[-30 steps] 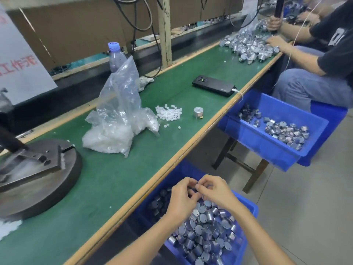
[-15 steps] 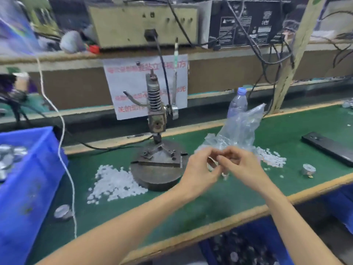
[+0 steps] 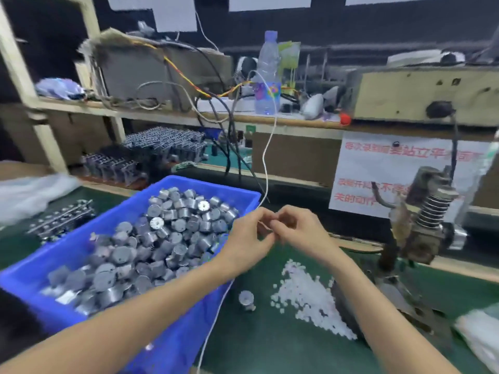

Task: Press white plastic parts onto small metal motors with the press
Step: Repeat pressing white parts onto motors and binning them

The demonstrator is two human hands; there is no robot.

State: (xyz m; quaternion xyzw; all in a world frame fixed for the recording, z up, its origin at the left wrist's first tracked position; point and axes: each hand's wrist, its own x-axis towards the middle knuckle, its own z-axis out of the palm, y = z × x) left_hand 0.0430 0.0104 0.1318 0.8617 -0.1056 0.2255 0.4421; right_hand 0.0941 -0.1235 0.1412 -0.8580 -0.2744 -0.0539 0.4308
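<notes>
Hands: the left hand (image 3: 248, 245) and right hand (image 3: 303, 230) are held up together over the green mat (image 3: 270, 344). Their curled fingertips (image 3: 283, 211) meet as if pinching something tiny. Blur hides what lies between them, so I cannot tell whether either hand holds a part.
Motors: small metal motors (image 3: 162, 238) are heaped in the blue bin (image 3: 210, 184), just left of the left hand. That wrist crosses the bin's near right corner.
Loose motor: one single motor (image 3: 246, 299) stands on the mat below both hands, between the bin and the white heap and apart from each.
White plastic parts: a loose heap (image 3: 305, 303) lies on the mat below the right wrist, right up against the press base (image 3: 399, 292).
Press: the press (image 3: 426, 225) stands to the right of the right hand, with nothing between them.
Motor handling: these look rigid and dense for their size, with smooth round walls that may slip. I would grip one across the side wall between thumb and forefinger, keeping clear of the end face.
Plastic part handling: these look very light, stiff and tiny, so they would scatter or drop easily. The likely hold is a fingertip pinch, one piece at a time, lifted from the edge of the heap.
White cable: a white cable (image 3: 266, 163) drops past the meeting fingertips and runs on under the left forearm. It could snag a reach toward the heap.
</notes>
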